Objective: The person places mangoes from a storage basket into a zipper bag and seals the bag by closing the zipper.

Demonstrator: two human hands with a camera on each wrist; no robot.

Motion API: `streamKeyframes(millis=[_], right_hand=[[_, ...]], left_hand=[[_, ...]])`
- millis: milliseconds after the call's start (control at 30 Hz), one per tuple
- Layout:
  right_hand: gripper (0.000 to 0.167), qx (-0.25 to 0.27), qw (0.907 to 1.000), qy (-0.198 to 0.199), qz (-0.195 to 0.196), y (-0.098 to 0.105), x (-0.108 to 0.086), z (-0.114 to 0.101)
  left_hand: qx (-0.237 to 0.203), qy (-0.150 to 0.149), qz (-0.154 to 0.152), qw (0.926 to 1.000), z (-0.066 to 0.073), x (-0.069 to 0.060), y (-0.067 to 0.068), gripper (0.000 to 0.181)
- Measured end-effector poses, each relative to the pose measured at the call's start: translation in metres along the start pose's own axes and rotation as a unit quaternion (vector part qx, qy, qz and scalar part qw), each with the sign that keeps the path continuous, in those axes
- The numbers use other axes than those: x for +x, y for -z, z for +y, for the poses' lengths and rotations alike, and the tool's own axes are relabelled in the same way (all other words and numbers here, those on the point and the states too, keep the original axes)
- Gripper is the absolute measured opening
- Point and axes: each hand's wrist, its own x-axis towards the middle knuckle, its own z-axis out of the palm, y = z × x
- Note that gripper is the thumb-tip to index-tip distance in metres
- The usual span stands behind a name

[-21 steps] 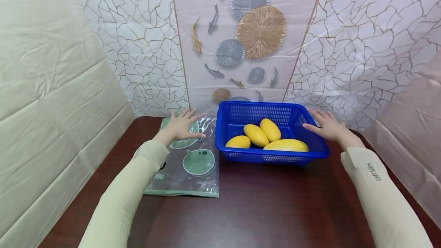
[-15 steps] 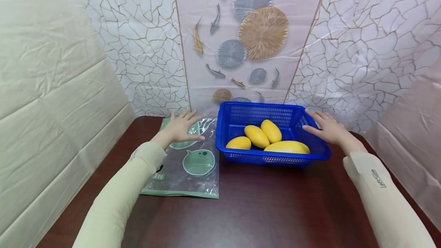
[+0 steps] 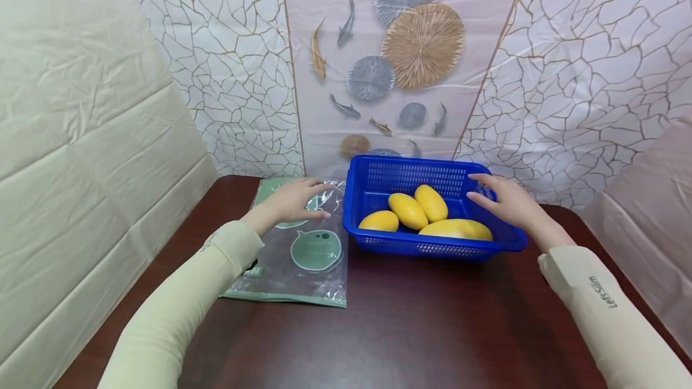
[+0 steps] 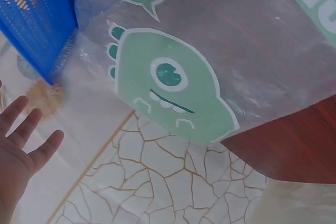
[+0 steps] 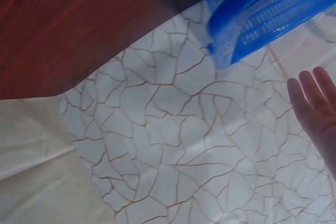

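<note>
My left hand (image 3: 292,202) hovers over the upper part of a clear plastic bag (image 3: 276,284) printed with green cartoon shapes, fingers extended toward the basket. In the left wrist view the left hand (image 4: 21,156) has spread fingers, beside the bag (image 4: 252,40). A blue basket (image 3: 438,250) holds several yellow oval objects, among them a longer one (image 3: 456,229) near its front wall. My right hand (image 3: 508,200) is over the basket's right end, thumb and fingers apart, holding nothing. The right wrist view shows the right hand (image 5: 317,111) apart from the basket (image 5: 273,19).
The dark red-brown table (image 3: 400,323) extends in front of the bag and basket. Behind it hangs a patterned cloth (image 3: 243,77) with cracked-line and fish prints. Beige cloth (image 3: 97,113) lines the left side, and a pale cloth (image 3: 643,197) the right.
My left hand has moved slightly right toward the basket, its fingers less spread. My right hand has shifted inward over the basket's right end. The head view has shifted slightly.
</note>
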Motion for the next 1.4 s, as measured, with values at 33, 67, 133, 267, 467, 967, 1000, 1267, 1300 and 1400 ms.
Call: streamKeyframes(millis=[33, 67, 133, 267, 467, 967, 1000, 1267, 1300, 1400], right_hand=[[0.056, 0.001, 1.0000, 0.001, 0.001, -0.001, -0.001, -0.002], [0.055, 0.002, 1.0000, 0.002, 0.001, -0.001, -0.001, -0.003], [0.055, 0.002, 1.0000, 0.005, 0.001, -0.002, -0.002, -0.006], [0.054, 0.001, 0.9998, 0.019, -0.001, -0.005, -0.006, -0.013], [0.048, -0.035, 0.9983, 0.047, 0.005, -0.014, -0.012, -0.036], [0.048, -0.053, 0.9945, 0.088, 0.021, -0.034, -0.021, -0.081], [0.048, -0.053, 0.9942, 0.092, 0.021, -0.034, -0.021, -0.083], [0.048, -0.049, 0.9896, 0.133, 0.022, -0.044, -0.026, -0.106], [0.048, -0.047, 0.9895, 0.135, 0.023, -0.045, -0.026, -0.108], [0.047, -0.040, 0.9880, 0.146, 0.030, -0.050, -0.029, -0.113]], left_hand=[[0.006, -0.006, 0.005, 1.0000, 0.002, 0.000, 0.000, 0.066], [0.012, -0.011, 0.008, 0.9998, 0.003, 0.000, 0.000, 0.064], [0.024, -0.018, 0.012, 0.9995, 0.004, 0.000, 0.000, 0.059], [0.027, -0.030, 0.020, 0.9990, 0.005, -0.003, -0.001, 0.052], [0.027, -0.051, 0.026, 0.9980, 0.004, -0.014, -0.004, 0.044], [0.045, -0.087, 0.042, 0.9943, 0.016, -0.040, -0.016, 0.040], [0.046, -0.089, 0.042, 0.9941, 0.017, -0.043, -0.018, 0.040], [0.031, -0.081, 0.021, 0.9960, 0.015, -0.064, -0.029, 0.034], [0.032, -0.080, 0.021, 0.9961, 0.015, -0.067, -0.029, 0.034], [0.035, -0.079, 0.024, 0.9960, 0.012, -0.072, -0.031, 0.033]])
